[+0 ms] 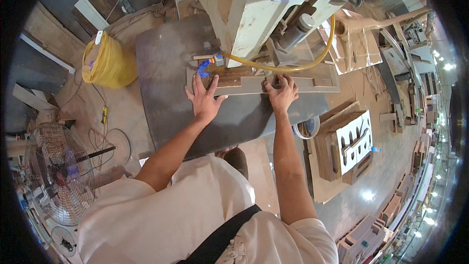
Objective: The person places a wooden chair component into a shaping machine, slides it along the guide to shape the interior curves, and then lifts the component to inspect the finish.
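Left hand lies open, fingers spread flat on the near edge of a long wooden jig resting across the far half of the grey tabletop. Right hand presses palm-down on the same jig, fingers curled over its top, just below the machine head. Both hands sit close to the cutter zone; I judge a slip or kick of the wood could carry fingers inward. A yellow hose hanging over the jig might snag it.

Even indoor light, sharp at the centre; ceiling lamps glare at right, edges bend into black fisheye rim.
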A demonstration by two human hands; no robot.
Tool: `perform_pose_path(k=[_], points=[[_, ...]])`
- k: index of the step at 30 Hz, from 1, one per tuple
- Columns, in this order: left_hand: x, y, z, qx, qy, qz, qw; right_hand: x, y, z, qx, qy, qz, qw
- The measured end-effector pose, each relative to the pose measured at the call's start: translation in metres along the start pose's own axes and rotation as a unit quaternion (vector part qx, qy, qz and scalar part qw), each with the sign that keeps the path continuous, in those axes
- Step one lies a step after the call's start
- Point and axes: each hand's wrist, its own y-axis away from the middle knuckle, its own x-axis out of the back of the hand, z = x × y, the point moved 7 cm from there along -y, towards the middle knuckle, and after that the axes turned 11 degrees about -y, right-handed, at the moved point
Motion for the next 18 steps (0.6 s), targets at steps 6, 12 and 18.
perform_pose_path(k=[6, 12, 18], points=[[-0.001, 0.001, -0.001, -0.008, 0.004, 0.017, 1.0, 0.005, 0.007, -0.001, -0.02, 0.012, 0.001, 1.0], [-0.001, -0.003, -0.001, -0.018, 0.009, 0.009, 1.0, 0.008, 0.015, 0.001, -0.024, 0.015, 0.019, 0.999], [-0.002, -0.003, -0.004, -0.027, 0.007, -0.001, 1.0, 0.009, 0.023, 0.002, -0.045, 0.02, 0.012, 0.999]])
